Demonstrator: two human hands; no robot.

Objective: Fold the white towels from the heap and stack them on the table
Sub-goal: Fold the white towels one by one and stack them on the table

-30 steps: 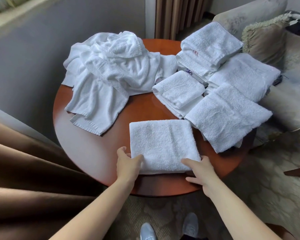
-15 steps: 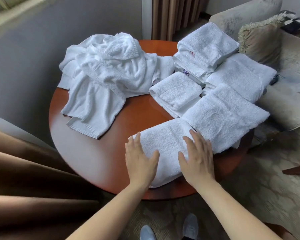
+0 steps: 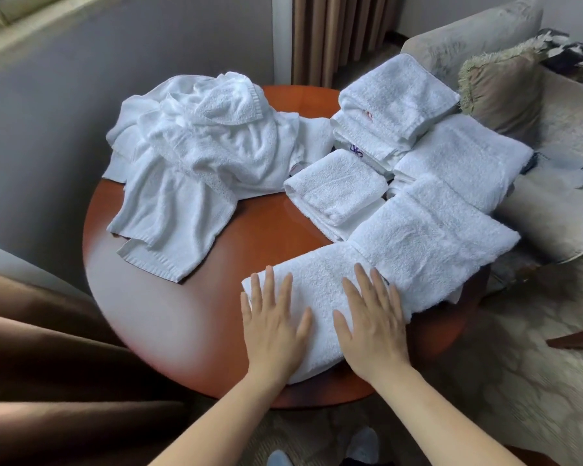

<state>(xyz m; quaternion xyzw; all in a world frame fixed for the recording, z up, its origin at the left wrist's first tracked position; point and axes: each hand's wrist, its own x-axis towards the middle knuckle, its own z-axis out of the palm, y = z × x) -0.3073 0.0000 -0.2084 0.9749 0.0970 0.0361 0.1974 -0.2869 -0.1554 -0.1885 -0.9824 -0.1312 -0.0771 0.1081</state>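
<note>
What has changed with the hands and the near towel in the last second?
The left hand and right hand released the towel at its near edge and moved forward; they now press flat on top of it, and it looks folded narrower. The heap and folded towels stayed put.

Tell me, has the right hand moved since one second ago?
Yes. The right hand went forward, away from the near rim of the table; its fingers now lie flat on the towel.

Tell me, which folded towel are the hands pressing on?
The towel at the table's near edge: left hand and right hand lie flat on it. The other folded towels lie untouched.
</note>
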